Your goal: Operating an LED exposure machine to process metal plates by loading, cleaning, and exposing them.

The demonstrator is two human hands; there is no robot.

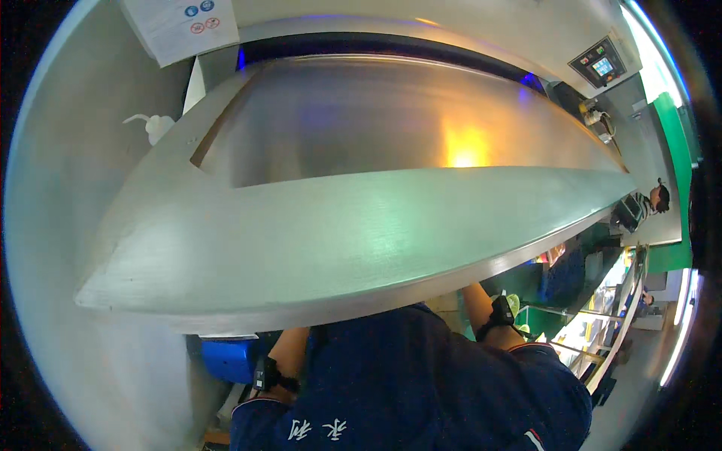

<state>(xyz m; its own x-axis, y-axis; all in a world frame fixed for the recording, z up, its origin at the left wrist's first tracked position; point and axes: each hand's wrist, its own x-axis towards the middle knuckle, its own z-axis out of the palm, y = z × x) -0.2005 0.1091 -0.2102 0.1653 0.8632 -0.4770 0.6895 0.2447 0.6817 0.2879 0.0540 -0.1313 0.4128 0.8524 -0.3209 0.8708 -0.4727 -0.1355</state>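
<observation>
Both of my hands are out of sight beneath the front edge of a large metal worktop [316, 248]. On the left, my forearm [292, 349] goes under that edge, with a small black device [265, 374] strapped to it. On the right, my other forearm [474, 304] passes beneath the same edge and wears a similar black strap [499, 314]. Whatever the hands hold or touch is hidden. Closest to the left forearm is a blue plastic container [227, 361], partly covered by the worktop.
A white squeeze bottle [159, 128] stands at the back left, below a posted sheet [183, 30]. At the upper right is a control panel [599, 66]. A person [639, 208] is farther right, above a metal-railed rack [620, 316].
</observation>
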